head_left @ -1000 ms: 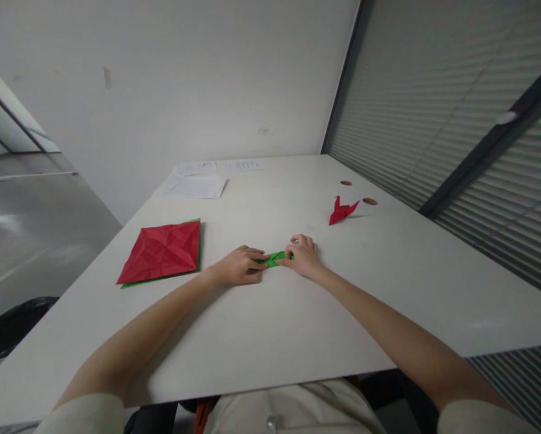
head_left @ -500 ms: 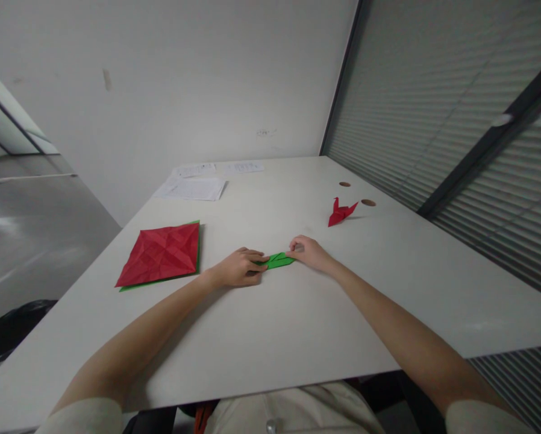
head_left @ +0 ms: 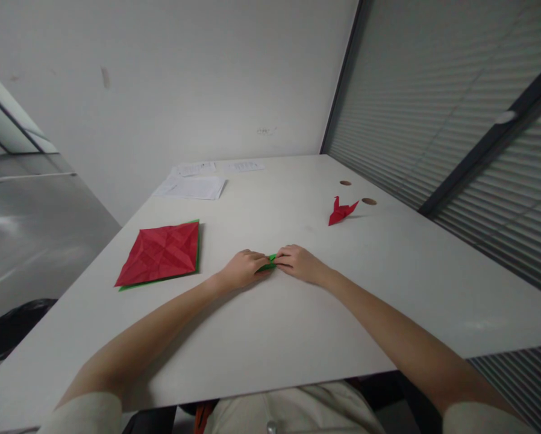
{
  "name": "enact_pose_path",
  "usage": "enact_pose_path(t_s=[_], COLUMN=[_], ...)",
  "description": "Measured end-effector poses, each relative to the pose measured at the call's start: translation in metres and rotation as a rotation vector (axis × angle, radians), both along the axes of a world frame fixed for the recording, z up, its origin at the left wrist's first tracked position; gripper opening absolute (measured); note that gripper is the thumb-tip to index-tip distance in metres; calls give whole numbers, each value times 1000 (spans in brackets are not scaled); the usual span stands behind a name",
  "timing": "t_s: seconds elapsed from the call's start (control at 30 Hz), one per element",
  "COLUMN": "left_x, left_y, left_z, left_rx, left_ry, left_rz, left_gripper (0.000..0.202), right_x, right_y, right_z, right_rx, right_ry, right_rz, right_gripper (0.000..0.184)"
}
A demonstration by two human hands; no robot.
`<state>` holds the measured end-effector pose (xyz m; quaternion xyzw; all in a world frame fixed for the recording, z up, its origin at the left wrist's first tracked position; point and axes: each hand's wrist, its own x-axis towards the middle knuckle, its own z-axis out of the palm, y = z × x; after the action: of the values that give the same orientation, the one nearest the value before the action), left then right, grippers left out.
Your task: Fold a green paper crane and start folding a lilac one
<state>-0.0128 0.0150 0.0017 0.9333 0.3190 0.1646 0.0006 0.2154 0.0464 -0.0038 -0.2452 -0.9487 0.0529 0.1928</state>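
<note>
A small folded piece of green paper (head_left: 271,263) lies on the white table in front of me, mostly covered by my fingers. My left hand (head_left: 244,269) is closed on its left end. From the other side, my right hand (head_left: 299,264) grips the right part, with the fingertips of both hands almost meeting. To the left rests a creased red paper sheet (head_left: 164,252) on top of a green one, whose edge shows. A folded red paper crane (head_left: 341,212) stands to the right, beyond my right hand.
White printed sheets (head_left: 193,187) lie at the table's far left, near the wall. Two round holes are cut in the tabletop (head_left: 270,337) at the far right, beside the blinds (head_left: 401,120). A black bin (head_left: 12,328) is on the floor at left.
My right hand has moved left along the green paper, closer to my left hand. Less of the paper shows now. The red crane and the sheets have stayed put.
</note>
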Motion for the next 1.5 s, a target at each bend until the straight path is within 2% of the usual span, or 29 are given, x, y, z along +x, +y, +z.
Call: enact_pose_path(t_s=[0.1, 0.2, 0.3, 0.37, 0.43, 0.5, 0.57, 0.63, 0.7, 0.73, 0.8, 0.87, 1.03, 1.2, 1.33, 1.5], left_x=[2, 3, 5, 5, 4, 4, 7, 11, 16, 18, 20, 20, 19, 23, 23, 22], left_y=[-1, -2, -6, -9, -10, -9, -6, -4, -4, -5, -8, -10, -12, -13, -12, -11], left_z=[-1, -1, 6, 15, 23, 27, 27, 24, 22, 21, 20, 21, 23, 24, 22, 19], left_rx=[43, 49, 50, 118, 200, 167, -53, -445, -831, -952, -1053, -1067, -1111, -1169, -1148, -1006], left_ry=[-1, -12, -97, -307, -555, -807, -1011, -1133, -1172, -1173, -1180, -1185, -1181, -1326, -1454, -1403], left_rz=[-14, 26, 72, 147, 263, 358, 425, 425, 341, 296, 235, 211, 210, 229, 275, 275], left_gripper=[25, 24, 22, 22, 38, 57, 75, 80, 65, 55, 42, 38, 35, 35, 42, 45], right_x=[-1, -3, -5, -7, -8, -11, -16, -22, -27, -29, -30, -31, -30, -32, -32, -31], right_y=[-4, -10, -13, -11, -8, -4, -4, -8, -13, -16, -20, -21, -23, -27, -26, -24], right_z=[4, 10, 16, 17, 16, 14, 12, 11, 11, 12, 14, 16, 22, 24, 22, 17], right_rx=[19, 10, -50, -174, -382, -646, -896, -1070, -1168, -1194, -1199, -1150, -997, -912, -924, -931], right_ry=[-1, 10, 87, 238, 442, 638, 785, 875, 924, 934, 918, 879, 839, 870, 864, 829], right_rz=[-16, -41, -95, -166, -246, -305, -328, -327, -310, -300, -282, -275, -252, -277, -273, -285], right_gripper=[22, 21, 19, 21, 22, 26, 32, 37, 38, 38, 39, 39, 43, 45, 42, 42])
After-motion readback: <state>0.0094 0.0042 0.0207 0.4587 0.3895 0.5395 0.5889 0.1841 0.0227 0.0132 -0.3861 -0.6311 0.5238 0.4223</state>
